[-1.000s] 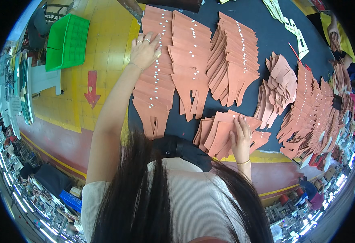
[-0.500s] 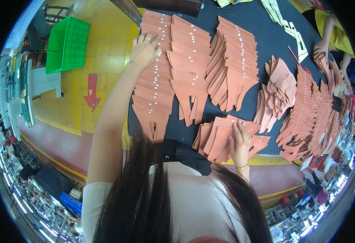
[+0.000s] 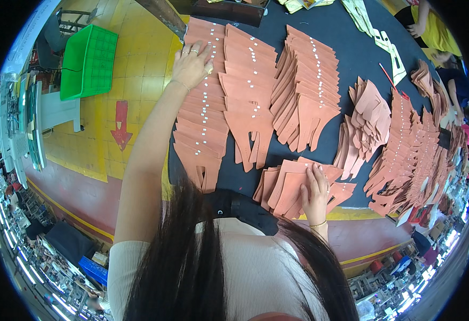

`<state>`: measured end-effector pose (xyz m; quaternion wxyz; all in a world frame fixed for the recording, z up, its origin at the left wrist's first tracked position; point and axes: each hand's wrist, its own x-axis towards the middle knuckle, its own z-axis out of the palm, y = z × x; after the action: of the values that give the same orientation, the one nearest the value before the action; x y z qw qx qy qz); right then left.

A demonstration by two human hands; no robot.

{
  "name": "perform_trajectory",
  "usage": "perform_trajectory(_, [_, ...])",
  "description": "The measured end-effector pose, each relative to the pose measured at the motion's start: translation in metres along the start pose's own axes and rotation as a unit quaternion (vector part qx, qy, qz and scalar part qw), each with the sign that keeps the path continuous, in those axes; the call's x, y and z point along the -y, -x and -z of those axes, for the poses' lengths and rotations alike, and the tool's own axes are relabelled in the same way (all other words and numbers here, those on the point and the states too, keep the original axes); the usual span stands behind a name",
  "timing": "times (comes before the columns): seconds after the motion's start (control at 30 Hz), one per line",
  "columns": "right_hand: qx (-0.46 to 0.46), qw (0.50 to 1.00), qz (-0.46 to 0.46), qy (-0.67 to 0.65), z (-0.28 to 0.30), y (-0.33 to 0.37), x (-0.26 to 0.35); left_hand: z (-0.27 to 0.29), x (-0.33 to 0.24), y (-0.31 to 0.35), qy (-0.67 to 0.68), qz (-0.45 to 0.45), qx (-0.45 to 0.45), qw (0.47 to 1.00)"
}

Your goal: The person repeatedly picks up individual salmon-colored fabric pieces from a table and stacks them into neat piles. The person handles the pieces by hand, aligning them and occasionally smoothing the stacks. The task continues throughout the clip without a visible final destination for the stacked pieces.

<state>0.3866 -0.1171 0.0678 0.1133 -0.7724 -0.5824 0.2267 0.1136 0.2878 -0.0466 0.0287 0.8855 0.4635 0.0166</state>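
My left hand [image 3: 193, 65] lies with its fingers stretched over the far end of the leftmost row of overlapping salmon-coloured cut leather-like pieces [image 3: 198, 128]. Small white squares run in a line down this row. By its thumb is a small pale yellowish spot that I cannot make out. Spread flat, my right hand [image 3: 315, 193] rests on a small fanned stack of the same pieces [image 3: 285, 184] at the table's near edge. Neither hand grips anything visible. Two further rows of pieces, a middle one [image 3: 249, 80] and a right one [image 3: 312, 80], lie between and beyond my hands.
More salmon pieces [image 3: 371, 115] and long rows [image 3: 403, 144] cover the dark table's [image 3: 360, 51] right side. Pale yellow cut-outs [image 3: 360, 18] lie at the back. A wooden post [image 3: 165, 13] stands at the far left corner. A co-worker's arm [image 3: 421, 18] is at far right; a green crate [image 3: 90, 61] stands left.
The co-worker at far right has drawn a hand back from the pieces there. My view has shifted slightly. Both my hands stay in place on the same pieces.
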Motion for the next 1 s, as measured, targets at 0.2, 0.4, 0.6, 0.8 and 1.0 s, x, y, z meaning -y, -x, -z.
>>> perform_trajectory(0.2, [-0.001,1.0,-0.005,0.001,-0.002,0.001,-0.001,0.0,0.002,-0.011,-0.009,0.004,0.012,1.0])
perform_trajectory(0.4, [-0.004,1.0,-0.008,0.003,-0.002,0.001,0.0,-0.001,0.004,-0.02,-0.019,0.008,0.023,1.0])
perform_trajectory(0.6, [-0.006,1.0,-0.005,0.003,-0.003,0.0,0.0,-0.001,0.004,-0.023,-0.015,0.009,0.029,0.999])
perform_trajectory(0.8, [-0.002,1.0,0.0,0.009,-0.002,0.0,0.0,0.017,-0.011,-0.03,0.094,0.101,0.05,0.989])
perform_trajectory(1.0, [-0.011,1.0,-0.018,-0.004,-0.004,0.0,-0.001,0.032,-0.043,-0.013,0.115,-0.029,0.039,0.992])
